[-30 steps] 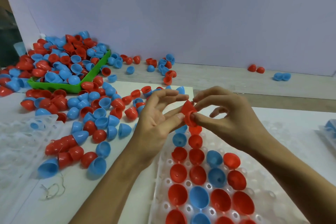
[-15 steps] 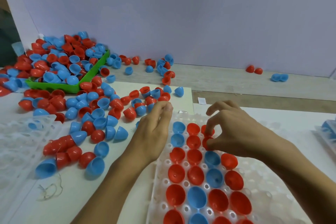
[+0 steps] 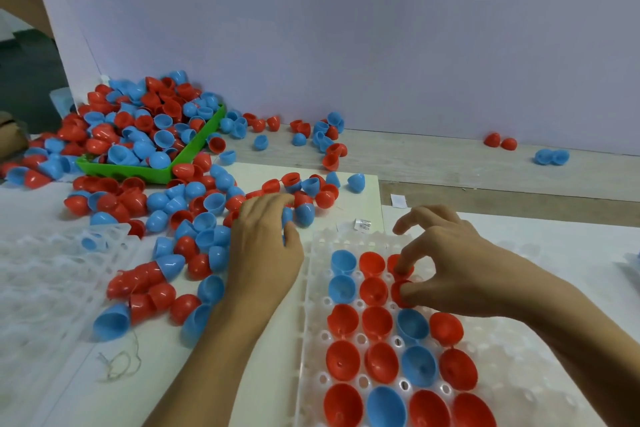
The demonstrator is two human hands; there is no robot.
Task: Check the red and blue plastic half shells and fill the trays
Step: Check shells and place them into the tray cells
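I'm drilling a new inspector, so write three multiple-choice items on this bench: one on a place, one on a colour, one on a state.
1. Where is the green bin?
A. Far left, behind the loose pile
B. Right of the clear tray
C. Under the right hand

2. What colour are the shells at the right hand's fingertips?
A. Blue
B. Green
C. Red

3. How do the seated shells lie in the clear tray?
A. Hollow side up
B. Dome side up
C. Joined into closed eggs

Key:
1 A, since its green rim shows at the far left, heaped with shells.
2 C, since red plastic shows under the thumb and forefinger.
3 A, since each one's hollow inside faces the camera.
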